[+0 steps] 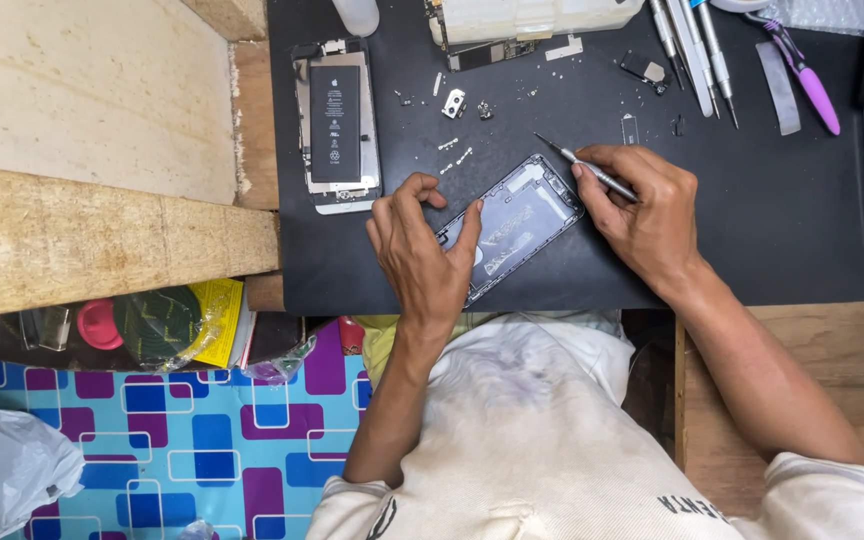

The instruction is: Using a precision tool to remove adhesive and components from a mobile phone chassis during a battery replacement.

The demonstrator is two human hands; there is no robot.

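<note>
Two hands over phone shell [512, 225]: left hand [420, 250] grip spread, pressing it; right hand [642, 205] grip pinching screwdriver [584, 166].

Left hand [420, 255] steadies phone shell [512, 222]; right hand [642, 205] holds screwdriver [584, 168]

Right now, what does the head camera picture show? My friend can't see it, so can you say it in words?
A person's left hand steadies an opened phone shell on a black mat, while the right hand holds a thin screwdriver beside its upper corner. Another opened phone showing its battery, tiny screws and more tools lie around.
</note>
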